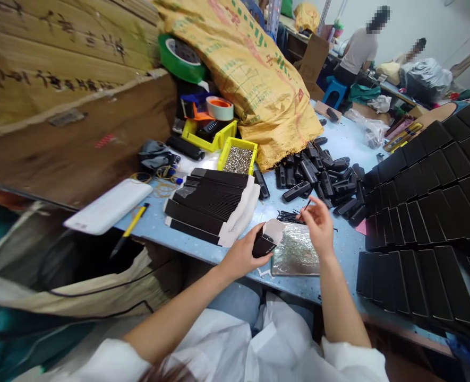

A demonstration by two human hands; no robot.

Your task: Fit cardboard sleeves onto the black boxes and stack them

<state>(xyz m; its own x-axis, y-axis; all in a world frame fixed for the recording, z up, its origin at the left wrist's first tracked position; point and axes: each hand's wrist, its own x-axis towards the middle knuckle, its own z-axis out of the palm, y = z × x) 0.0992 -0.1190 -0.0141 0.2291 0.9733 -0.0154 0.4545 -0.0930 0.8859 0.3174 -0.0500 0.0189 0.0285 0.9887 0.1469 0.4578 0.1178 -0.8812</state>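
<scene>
My left hand (240,252) is wrapped round a small black cardboard box (263,244), whose white-lined end stands open and faces up and right. Between thumb and fingers, my right hand (318,223) pinches a thin black stick-like piece (307,206); its exact kind is too small to tell. Under that hand lies a small heap of similar thin black pieces (286,216). A flat pack wrapped in clear film (296,254) lies below it on the blue table (195,245). To the left, flattened black boxes (206,199) form an overlapping row.
Black elongated devices (322,175) are piled behind my right hand. Stacked black boxes (426,212) rise at the right. Left and behind are a yellow bin of small metal parts (238,159), a yellow sack (258,79), tape rolls (181,58) and a yellow cutter (133,225). Two people sit farther back.
</scene>
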